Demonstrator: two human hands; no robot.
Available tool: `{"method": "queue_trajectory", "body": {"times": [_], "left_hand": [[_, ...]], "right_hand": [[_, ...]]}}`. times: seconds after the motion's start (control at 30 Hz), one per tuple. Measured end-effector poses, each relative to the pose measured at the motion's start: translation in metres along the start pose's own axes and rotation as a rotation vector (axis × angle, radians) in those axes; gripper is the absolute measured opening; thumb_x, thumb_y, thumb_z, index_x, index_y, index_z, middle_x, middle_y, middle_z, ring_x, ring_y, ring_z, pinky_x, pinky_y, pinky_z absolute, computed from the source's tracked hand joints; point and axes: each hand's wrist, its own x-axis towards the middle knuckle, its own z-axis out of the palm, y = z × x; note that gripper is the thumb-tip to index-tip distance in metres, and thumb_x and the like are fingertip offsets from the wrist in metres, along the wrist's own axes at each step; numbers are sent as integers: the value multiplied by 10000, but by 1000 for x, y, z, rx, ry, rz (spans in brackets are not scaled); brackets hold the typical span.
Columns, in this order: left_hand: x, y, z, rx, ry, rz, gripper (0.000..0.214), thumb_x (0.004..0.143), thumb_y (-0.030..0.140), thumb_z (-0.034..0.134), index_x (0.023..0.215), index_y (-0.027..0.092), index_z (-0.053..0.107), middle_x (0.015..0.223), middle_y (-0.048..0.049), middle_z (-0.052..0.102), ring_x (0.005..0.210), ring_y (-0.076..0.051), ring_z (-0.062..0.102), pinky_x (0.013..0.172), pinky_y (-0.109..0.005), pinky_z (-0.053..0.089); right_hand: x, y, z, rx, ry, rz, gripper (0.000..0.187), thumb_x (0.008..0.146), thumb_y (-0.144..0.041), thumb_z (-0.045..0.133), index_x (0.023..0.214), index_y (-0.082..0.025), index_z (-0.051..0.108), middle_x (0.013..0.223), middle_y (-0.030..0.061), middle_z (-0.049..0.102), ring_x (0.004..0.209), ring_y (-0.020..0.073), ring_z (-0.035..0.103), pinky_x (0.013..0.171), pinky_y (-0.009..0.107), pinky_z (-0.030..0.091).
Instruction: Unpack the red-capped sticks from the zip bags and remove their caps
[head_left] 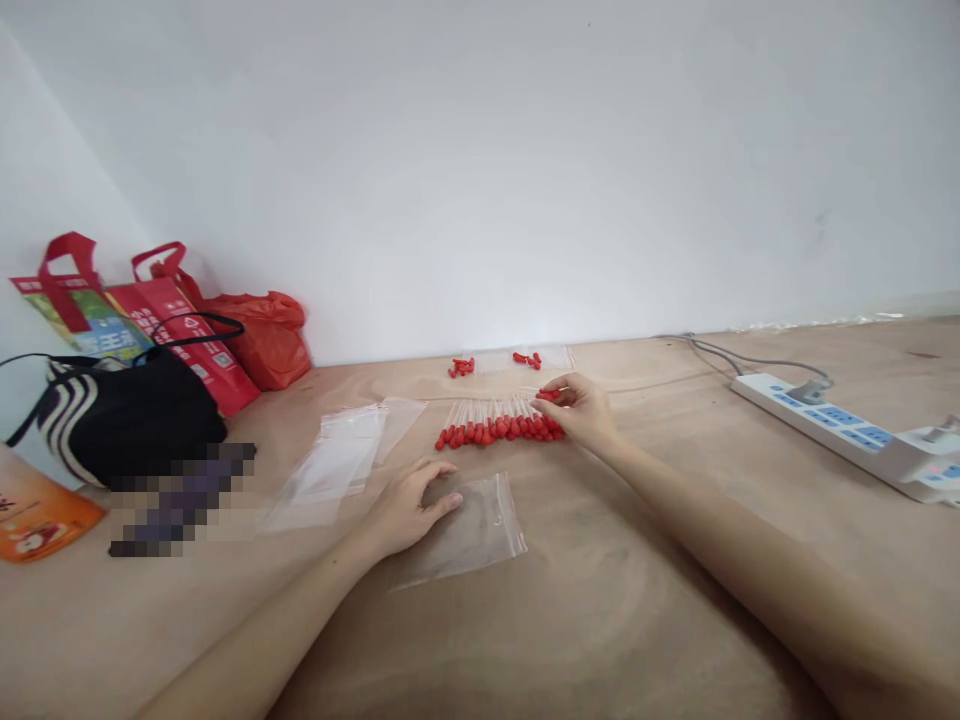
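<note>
A row of several clear droppers with red bulbs point(496, 427) lies on the brown table. My right hand point(581, 410) rests at the right end of the row, its fingers pinched on one red-bulbed dropper point(548, 395). My left hand point(409, 505) lies flat, fingers stretched, on the left edge of a clear zip bag point(480, 530) nearer to me.
More clear zip bags point(337, 460) lie to the left. A few loose red-bulbed droppers point(461, 367) sit by the wall. Red shopping bags point(180, 320), a black bag point(127, 410) and an orange packet point(34, 515) stand at the far left. A white power strip point(847, 432) lies right.
</note>
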Motion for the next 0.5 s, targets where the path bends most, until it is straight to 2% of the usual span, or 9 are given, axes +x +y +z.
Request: {"method": "queue_trajectory", "body": {"times": [0.1,0.2,0.33,0.5], "left_hand": [[0,-2,2,-25,9,-36,325,767,382,483,1022,185,527,989,-56,573,866,-188,541,737,-306,429],[1,-3,6,-34,8,-53,308,743,387,501,974,188,541,885,-35,577,787,-173,543,678,-283,422],[4,-3,10,-28,-10,-109,226,728,375,502,830,181,556,716,-1,540,670,-152,516,609,-262,394],[4,2,8,-35,16,-50,202,736,359,480,667,172,514,719,-11,534,688,-152,497,605,-252,377]], "right_hand": [[4,1,22,-95,28,-109,176,652,-321,640,686,-170,557,752,19,540,600,106,551,594,261,475],[4,1,36,-189,30,-130,150,661,-299,638,679,-174,557,713,7,511,581,106,533,575,254,464],[2,5,43,-338,-15,-167,140,680,-311,629,667,-180,580,692,8,514,578,114,514,571,254,442],[0,13,47,-453,-88,-199,155,722,-323,590,703,-172,625,744,30,544,629,120,527,607,252,423]]}}
